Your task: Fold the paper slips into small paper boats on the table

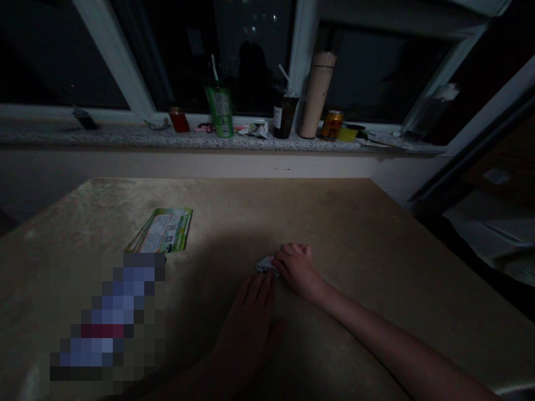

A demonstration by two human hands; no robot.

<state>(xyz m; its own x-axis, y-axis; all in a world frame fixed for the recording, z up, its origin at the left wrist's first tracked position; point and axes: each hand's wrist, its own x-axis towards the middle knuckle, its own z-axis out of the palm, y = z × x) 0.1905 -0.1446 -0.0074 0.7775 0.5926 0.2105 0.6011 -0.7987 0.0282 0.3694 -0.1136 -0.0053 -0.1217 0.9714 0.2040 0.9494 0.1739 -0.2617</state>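
A small, pale printed packet (264, 264) lies on the tabletop between my hands, its right part covered by fingers. My right hand (297, 268) is closed, with curled fingers and the fingertips on the packet's right end. From the near side my left hand (253, 312) reaches in, lying flat with its fingers stretched out. Its fingertips come up to the packet's near edge. Dim light keeps the print on the packet unreadable.
Left on the table (343, 223) lie green printed cards (167, 229) and a pixelated bluish object (117, 312). Behind, the granite windowsill (137, 136) carries a green cup (220, 108), a dark cup with straw (285, 114), a tall flask (317, 94), a can (332, 125) and a red jar (179, 120).
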